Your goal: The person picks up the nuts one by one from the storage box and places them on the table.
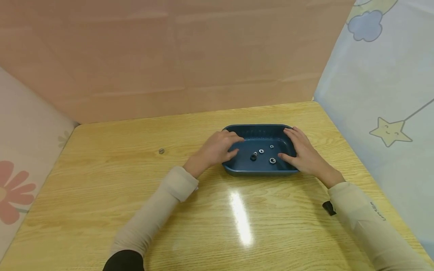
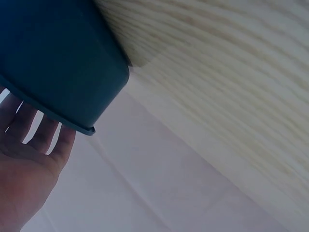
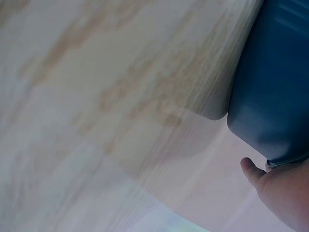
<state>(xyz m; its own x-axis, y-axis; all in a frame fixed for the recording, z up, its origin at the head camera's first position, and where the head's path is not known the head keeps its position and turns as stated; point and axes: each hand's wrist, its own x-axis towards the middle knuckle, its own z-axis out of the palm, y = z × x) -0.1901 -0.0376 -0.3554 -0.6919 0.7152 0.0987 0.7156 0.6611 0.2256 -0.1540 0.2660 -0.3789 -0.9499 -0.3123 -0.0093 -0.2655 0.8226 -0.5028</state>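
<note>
A dark blue rectangular tray [image 1: 249, 165] stands on the wooden table. My left hand [image 1: 218, 146] is at its left end, with fingers and thumb spread apart over the rim. In the left wrist view, the fingers [image 2: 46, 133] reach the rim and their tips are hidden behind it. My right hand [image 1: 301, 152] lies over the right end, thumb inside and the other fingers along the far corner. Inside the tray lie several small metal rings, including a larger one [image 1: 272, 160], a small one [image 1: 261, 151], and a black round piece [image 1: 253, 157].
A small metal ring [image 1: 161, 151] lies on the table [image 1: 101, 180] left of the tray. A black object [image 1: 329, 208] shows beside the right sleeve. A brown paper-like wall [image 1: 176, 64] stands behind the table, and printed panels flank both sides.
</note>
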